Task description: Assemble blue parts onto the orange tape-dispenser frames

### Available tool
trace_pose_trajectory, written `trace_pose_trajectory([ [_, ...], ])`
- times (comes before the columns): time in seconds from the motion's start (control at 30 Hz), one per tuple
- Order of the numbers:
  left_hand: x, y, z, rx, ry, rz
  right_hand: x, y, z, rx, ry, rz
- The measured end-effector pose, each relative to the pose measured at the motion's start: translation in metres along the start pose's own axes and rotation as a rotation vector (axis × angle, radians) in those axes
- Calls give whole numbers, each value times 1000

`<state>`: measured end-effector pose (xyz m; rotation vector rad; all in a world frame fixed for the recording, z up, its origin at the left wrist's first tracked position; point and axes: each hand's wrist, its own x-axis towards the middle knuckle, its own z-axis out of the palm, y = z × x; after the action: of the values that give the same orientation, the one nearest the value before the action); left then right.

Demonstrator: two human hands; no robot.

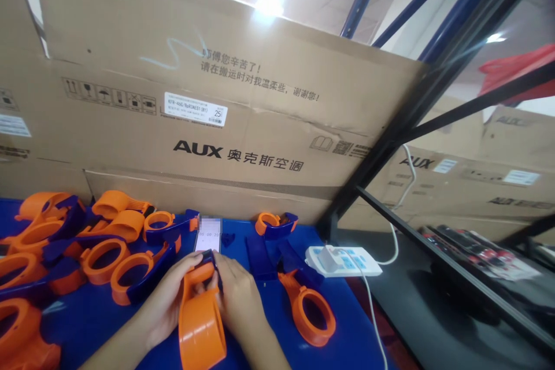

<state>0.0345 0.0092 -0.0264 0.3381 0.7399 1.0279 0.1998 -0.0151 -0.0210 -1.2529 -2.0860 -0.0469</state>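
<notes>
My left hand (167, 303) and my right hand (236, 298) together grip one orange tape dispenser (200, 324) with a dark blue piece at its far end, held over the blue table (260, 306) near the lower middle. The left hand clasps its left side, the right hand its right side. Just beyond the hands a phone (207, 241) lies on the table with its screen lit. To the right of my right hand lies another orange and blue dispenser (310, 309).
A pile of several orange and blue dispensers (82, 243) covers the table's left. Loose blue parts (260, 257) and one small dispenser (275, 224) lie behind. A white power strip (344, 260) sits at the right edge. Big cardboard boxes (217, 127) wall the back; dark shelving (433, 127) stands right.
</notes>
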Motion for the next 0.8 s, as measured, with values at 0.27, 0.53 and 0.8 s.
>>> trace_pose_trajectory([
  [0.27, -3, 3, 3, -5, -46, -75, -4, -1, 5, -83, -67, -11],
  [0.53, -4, 5, 4, -1, -131, -83, -4, -2, 4, -74, -29, -45],
  [0.8, -6, 7, 5, 100, -114, 20, -2, 0, -3, 80, -12, -17],
])
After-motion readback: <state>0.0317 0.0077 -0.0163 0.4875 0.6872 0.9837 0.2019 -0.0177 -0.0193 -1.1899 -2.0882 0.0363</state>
